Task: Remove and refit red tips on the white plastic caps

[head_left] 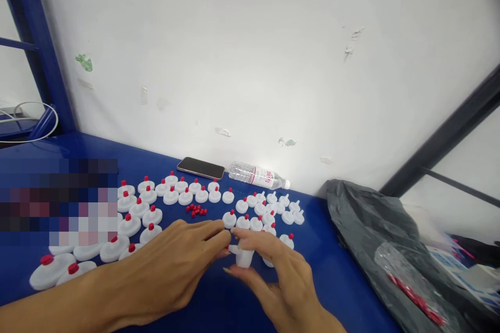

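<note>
Between the thumb and fingers of my right hand (277,276) is a white plastic nozzle lid (245,258), turned on its side with its spout to the left. My left hand (187,255) pinches at the spout's tip, where a sliver of a small red cap (227,247) shows; my fingers hide most of it. Beyond my hands, several loose red caps (196,210) lie in a small pile. White lids with red tips (185,197) stand around them in rows. At the right, several lids with bare spouts (288,216) are grouped together.
A phone (200,168) and a clear plastic bottle (258,175) lie along the wall on the blue table (156,317). To the right, a dark plastic bag (351,218) carries a clear bag of red pieces (416,296). A pixelated patch covers the left side.
</note>
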`<state>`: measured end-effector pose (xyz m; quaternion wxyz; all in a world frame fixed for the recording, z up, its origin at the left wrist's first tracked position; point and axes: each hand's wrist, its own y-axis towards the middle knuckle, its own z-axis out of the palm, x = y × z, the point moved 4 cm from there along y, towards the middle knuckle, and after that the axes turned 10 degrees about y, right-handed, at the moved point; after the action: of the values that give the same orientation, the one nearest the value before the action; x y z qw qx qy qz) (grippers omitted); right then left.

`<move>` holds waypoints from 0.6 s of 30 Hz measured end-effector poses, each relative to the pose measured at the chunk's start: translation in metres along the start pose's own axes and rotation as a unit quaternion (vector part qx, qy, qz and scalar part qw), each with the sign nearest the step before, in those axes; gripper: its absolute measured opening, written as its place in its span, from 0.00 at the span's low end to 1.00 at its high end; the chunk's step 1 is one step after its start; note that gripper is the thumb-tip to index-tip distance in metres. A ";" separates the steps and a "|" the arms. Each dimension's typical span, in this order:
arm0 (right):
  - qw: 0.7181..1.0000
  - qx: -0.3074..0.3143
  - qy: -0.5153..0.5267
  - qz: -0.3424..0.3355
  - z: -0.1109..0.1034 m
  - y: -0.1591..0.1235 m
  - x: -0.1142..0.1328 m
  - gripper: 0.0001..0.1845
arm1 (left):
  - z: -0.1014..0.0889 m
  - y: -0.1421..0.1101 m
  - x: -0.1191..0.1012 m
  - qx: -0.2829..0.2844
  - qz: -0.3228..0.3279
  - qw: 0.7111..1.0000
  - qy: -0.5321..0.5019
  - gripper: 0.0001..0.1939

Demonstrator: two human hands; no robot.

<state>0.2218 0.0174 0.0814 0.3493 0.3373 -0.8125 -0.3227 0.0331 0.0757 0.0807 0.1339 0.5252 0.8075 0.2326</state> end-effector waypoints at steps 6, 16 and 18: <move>0.999 0.007 0.020 -0.042 0.006 0.002 0.007 0.08 | -0.007 -0.007 -0.007 -0.031 0.006 0.999 -0.008 0.33; 0.997 0.058 -0.050 0.001 0.015 -0.001 0.005 0.13 | 0.000 0.003 0.009 0.118 -0.033 0.991 -0.056 0.13; 0.991 0.099 -0.089 -0.023 0.018 -0.003 0.004 0.13 | 0.003 0.003 0.014 0.127 -0.037 0.990 -0.044 0.15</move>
<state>0.2066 0.0177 0.0710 0.2334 0.3584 -0.8603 -0.2774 0.0312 0.0897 0.0804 0.1101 0.5175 0.8426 0.0999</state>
